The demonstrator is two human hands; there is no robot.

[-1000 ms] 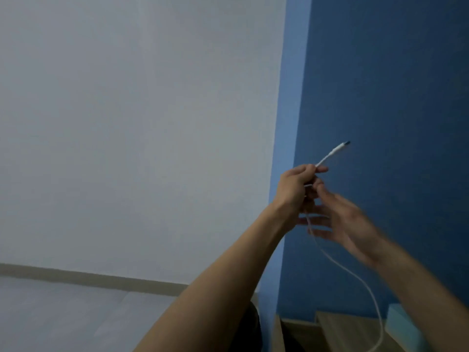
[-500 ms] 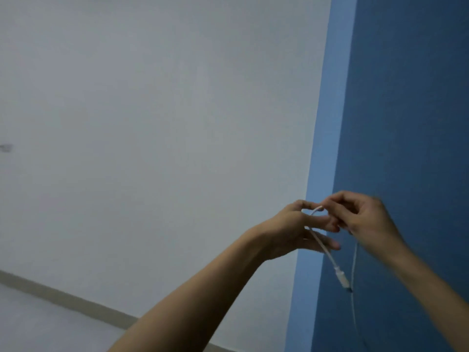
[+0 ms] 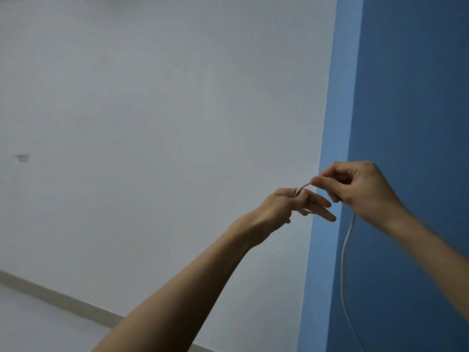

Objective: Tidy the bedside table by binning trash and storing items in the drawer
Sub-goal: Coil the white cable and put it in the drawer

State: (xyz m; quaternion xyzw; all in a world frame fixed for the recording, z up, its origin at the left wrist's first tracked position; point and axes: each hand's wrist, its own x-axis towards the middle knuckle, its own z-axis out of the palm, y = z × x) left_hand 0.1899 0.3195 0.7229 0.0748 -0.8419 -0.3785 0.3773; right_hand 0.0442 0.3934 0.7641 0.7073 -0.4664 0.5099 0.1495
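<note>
Pinching the white cable between thumb and forefinger, the right hand sits at three o'clock of the left hand, whose fingers hold a loop of it; the slack hangs toward six o'clock against the blue wall.

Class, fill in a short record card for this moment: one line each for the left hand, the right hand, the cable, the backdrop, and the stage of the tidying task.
left hand: left hand raised, white cable looped over its fingers
right hand: right hand pinches the cable beside the left
cable: white cable spans the hands, its free length hanging below the right hand and out of frame
backdrop: white wall left, blue wall right
stage: cable apparently being coiled; bedside table, drawer and bin not in view
</note>
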